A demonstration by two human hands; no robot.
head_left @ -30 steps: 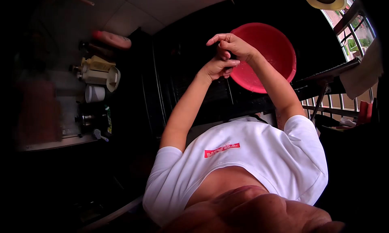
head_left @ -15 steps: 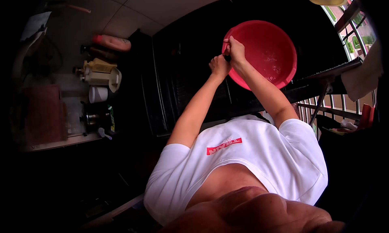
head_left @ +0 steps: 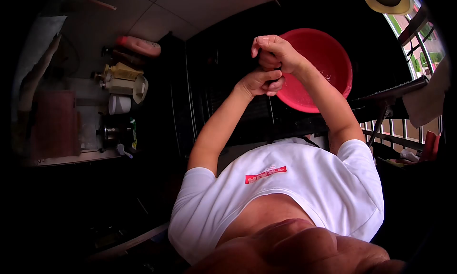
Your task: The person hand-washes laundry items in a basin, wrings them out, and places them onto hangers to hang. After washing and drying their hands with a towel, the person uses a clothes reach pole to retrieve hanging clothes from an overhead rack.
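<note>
My left hand (head_left: 262, 82) is closed, its fingers curled just below my right hand (head_left: 277, 52). The right hand is closed too, its index finger bent outward at the left. A small dark thing shows between the hands; I cannot make out what it is. Both hands are at the left edge of a red basin (head_left: 333, 50), which stands on a dark surface. Clear water or wet glints show inside the basin, partly behind my right forearm.
At left are a pink bottle (head_left: 140, 46), yellowish bottles (head_left: 121, 73), a white cup (head_left: 119, 104), a metal pot (head_left: 112, 132) and a brush (head_left: 124, 151). A cloth (head_left: 421, 105) hangs by the barred window at right, below a hat (head_left: 390, 1).
Half a second ago both hands were tight together at the basin's left rim. Now the left has moved nearer my body, and the right hand's index finger sticks out. The view has shifted slightly.
</note>
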